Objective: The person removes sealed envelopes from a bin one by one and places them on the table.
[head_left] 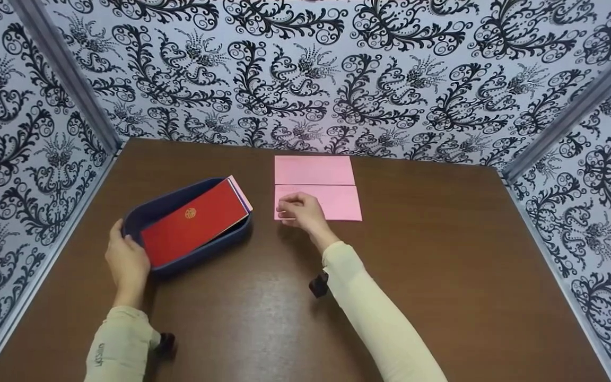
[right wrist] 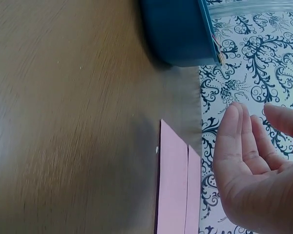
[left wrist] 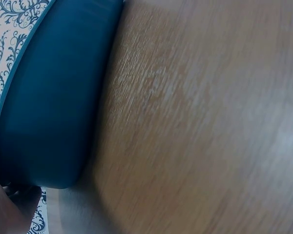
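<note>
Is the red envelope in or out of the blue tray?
Mostly in: the red envelope lies slanted within the blue tray, but one end juts past its rim.

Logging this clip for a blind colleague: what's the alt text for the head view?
A person's left hand grips a dark blue tray holding a red card; the right hand hovers, empty, above two pink paper rectangles on a brown table.

Cream sleeves, black wrist cameras
</note>
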`<state>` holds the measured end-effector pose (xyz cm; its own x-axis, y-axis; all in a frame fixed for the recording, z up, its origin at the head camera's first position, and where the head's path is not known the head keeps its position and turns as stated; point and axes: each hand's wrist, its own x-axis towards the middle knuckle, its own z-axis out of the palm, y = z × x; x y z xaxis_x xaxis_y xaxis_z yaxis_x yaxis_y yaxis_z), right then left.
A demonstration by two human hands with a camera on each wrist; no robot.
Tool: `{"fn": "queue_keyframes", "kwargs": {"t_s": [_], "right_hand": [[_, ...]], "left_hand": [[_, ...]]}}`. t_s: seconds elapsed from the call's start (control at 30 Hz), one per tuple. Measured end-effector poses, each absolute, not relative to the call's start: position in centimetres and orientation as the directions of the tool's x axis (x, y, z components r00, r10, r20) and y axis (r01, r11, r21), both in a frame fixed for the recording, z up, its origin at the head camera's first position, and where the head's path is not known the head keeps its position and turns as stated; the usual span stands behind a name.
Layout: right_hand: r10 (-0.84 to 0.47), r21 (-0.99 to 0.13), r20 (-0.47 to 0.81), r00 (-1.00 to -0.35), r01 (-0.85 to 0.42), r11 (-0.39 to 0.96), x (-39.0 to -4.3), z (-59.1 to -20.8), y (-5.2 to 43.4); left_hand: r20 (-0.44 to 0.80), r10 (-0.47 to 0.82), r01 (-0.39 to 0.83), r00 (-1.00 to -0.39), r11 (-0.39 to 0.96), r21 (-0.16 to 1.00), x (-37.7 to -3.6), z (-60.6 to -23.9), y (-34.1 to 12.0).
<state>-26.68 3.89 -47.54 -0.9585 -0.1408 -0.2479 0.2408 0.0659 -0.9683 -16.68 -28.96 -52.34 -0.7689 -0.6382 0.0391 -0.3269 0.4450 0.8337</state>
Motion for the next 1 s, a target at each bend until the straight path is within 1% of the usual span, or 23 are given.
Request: {"fn": "queue_keyframes", "kwargs": {"t_s": [0.37,0.63,0.77,1.0], "right_hand": [[-0.178,-0.975,-0.22,-0.959,0.216,0.045,-26.5,-47.4,2.8],[-0.22,-0.981,-0.19,-0.957,0.178,0.075,-26.0,-47.2,1.9],[-0.246,-0.981,-0.187,-0.951,0.17,0.088,-25.8,-47.1,1.6],[-0.267,-0.977,-0.211,-0.94,0.193,0.09,-25.6,-47.2,0.7]], "left_hand": [[0.005,-0.636,-0.356,-0.771,0.437,0.826,-16.6,-52.3,-29.0],[0.003,-0.636,-0.356,-0.772,0.436,0.827,-16.6,-52.3,-28.9],[0.0,-0.637,-0.358,-0.771,0.433,0.827,-16.5,-52.2,-28.9],[-0.009,-0.636,-0.361,-0.771,0.426,0.829,-16.6,-52.2,-29.0]]}}
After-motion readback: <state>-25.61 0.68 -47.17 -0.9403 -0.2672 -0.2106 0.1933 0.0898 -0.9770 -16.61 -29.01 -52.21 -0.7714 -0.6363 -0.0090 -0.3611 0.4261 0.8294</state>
